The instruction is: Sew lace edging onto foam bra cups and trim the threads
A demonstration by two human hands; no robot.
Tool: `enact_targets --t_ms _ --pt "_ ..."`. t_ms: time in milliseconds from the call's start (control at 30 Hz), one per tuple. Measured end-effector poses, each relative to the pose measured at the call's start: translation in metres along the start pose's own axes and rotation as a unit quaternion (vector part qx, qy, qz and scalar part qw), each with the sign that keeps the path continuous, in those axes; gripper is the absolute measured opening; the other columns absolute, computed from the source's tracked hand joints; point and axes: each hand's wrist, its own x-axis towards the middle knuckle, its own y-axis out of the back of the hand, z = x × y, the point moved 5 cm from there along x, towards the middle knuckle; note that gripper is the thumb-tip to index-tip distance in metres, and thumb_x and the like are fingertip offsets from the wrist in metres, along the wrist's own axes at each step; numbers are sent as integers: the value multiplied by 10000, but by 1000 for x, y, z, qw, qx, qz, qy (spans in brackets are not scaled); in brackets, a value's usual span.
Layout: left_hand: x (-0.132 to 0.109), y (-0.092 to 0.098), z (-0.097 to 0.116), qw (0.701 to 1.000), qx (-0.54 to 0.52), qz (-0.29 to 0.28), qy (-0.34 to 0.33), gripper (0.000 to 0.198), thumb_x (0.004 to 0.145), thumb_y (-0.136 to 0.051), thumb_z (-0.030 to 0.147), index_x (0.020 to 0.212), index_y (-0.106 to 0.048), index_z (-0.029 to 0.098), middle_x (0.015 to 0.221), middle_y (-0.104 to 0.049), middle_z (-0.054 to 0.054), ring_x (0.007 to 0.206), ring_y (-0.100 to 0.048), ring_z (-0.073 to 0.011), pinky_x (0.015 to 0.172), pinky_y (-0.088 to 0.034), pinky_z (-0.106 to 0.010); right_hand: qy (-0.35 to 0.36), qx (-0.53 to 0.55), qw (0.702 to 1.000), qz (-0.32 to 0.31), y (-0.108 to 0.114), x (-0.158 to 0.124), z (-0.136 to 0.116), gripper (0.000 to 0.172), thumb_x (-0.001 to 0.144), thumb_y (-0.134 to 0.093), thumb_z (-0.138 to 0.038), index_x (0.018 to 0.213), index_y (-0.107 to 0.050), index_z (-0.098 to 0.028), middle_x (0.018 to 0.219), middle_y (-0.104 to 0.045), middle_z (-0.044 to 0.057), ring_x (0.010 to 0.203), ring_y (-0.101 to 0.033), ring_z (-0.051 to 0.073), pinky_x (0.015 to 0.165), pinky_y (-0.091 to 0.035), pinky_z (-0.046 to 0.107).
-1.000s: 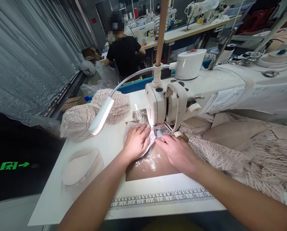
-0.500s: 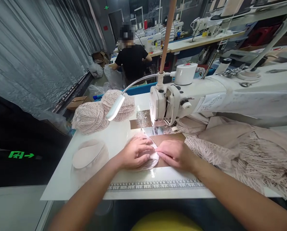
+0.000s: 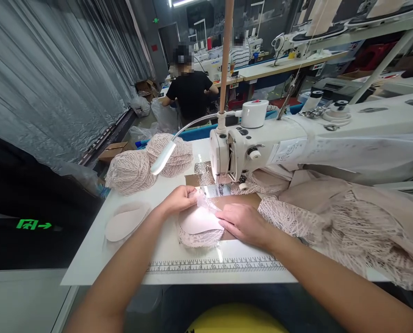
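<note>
A pale pink lace bra cup piece (image 3: 201, 223) with a smooth pad on its upper side lies on the table in front of the sewing machine (image 3: 229, 155). My left hand (image 3: 180, 200) pinches the lace at its upper left edge, close to the needle area. My right hand (image 3: 240, 222) has its fingers closed at the piece's right edge, over the brown plate (image 3: 251, 201). The fabric between those fingertips is mostly hidden. Left of the piece rests another smooth oval pad (image 3: 125, 223) on thin sheer fabric.
Two rounded lace-covered cups (image 3: 130, 171) stand at the back left under a bendable lamp (image 3: 163, 157). Beige lace fabric (image 3: 348, 217) is heaped to the right. A ruler strip (image 3: 213, 267) runs along the front edge. A person in black (image 3: 189, 95) sits further back.
My left hand has gone from lying flat on the cup piece to pinching its upper left edge, uncovering the pad. My right hand stays at the right edge. The view has shifted slightly.
</note>
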Motion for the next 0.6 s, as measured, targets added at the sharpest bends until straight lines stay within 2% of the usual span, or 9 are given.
enact_targets --t_ms 100,200,333,433,533,600 --pt "0 3 0 998 -65 -11 0 287 670 -637 365 630 -432 169 523 -395 63 454 -373 -65 443 -272 -183 -4 10 1000 -6 1 0 0 256 911 -414 -256 912 -660 -184 725 -565 27 668 -480 140 586 -277 260" --pt "1 11 -1 994 -111 17 -7 388 646 -664 385 595 -335 186 532 -365 69 469 -371 -58 472 -303 -187 -5 11 1000 -7 0 1 1 247 904 -424 -247 818 -645 -174 699 -544 21 652 -458 133 579 -267 258" --pt "4 31 -9 984 -135 110 -19 377 627 -667 380 603 -344 187 608 -473 30 563 -469 -88 556 -379 -214 -6 17 1000 -1 -1 1 2 254 904 -416 -231 749 -608 -171 663 -515 8 630 -431 124 564 -257 253" --pt "-2 47 -12 974 -117 190 -33 305 634 -656 332 619 -390 184 637 -504 21 586 -476 -99 581 -385 -228 -5 21 1000 4 -1 1 2 269 911 -403 -232 726 -588 -169 648 -508 4 619 -422 122 564 -260 253" --pt "-20 57 -1 958 -76 272 -53 175 672 -636 265 717 -486 187 661 -484 35 613 -458 -106 616 -378 -233 -1 28 1000 9 0 1 1 250 907 -411 -227 748 -597 -171 667 -527 8 637 -435 127 577 -271 254" --pt "-36 54 14 948 -36 307 -73 122 717 -610 240 799 -530 202 698 -492 31 657 -467 -118 655 -383 -241 2 27 1000 10 0 1 1 244 902 -416 -221 746 -597 -170 669 -533 10 642 -441 128 581 -275 253"
